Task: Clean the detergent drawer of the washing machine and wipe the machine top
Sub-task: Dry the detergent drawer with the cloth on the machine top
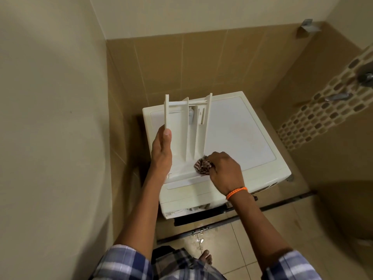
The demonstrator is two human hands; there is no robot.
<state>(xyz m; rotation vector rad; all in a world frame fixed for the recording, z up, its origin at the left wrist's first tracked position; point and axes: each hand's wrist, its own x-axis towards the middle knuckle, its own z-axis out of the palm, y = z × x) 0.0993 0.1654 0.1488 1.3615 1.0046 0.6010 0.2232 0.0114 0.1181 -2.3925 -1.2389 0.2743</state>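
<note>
A: Entry, head view. Where is the detergent drawer [187,126]?

B: Centre of the frame, out of its slot, held tilted above the washing machine [238,134]. Its open compartments face the camera and its front panel sits low, at the machine's near edge. Cream plastic, two long dividers, a small insert in the upper right compartment.

A: Left hand [161,152]?

B: On the drawer's left side wall. Thumb lies along the wall's edge, pointing up-frame; the other fingers are behind the wall, so the grip reads as clamped on the drawer, though how those hidden fingers lie cannot be seen.

A: Right hand [224,170]?

B: Lower centre-right. Fingers curled tight round a bunched striped cloth [202,166], which is pressed against the drawer's lower right corner, near the front panel. An orange cord bracelet [236,193] is on that wrist.

A: Machine top?

B: White, with a rounded panel outline, filling the centre-right; the bare part lies right of the drawer. The machine stands in a corner of brown wall tiles.

A: Anything else?

B: Floor tiles [232,247] at lower centre look wet, possibly a small puddle by the threshold rail. A bare foot [205,259] at the bottom. Checked sleeves at both lower corners. Metal tap fittings [339,97] on the patterned wall strip at the right edge.
</note>
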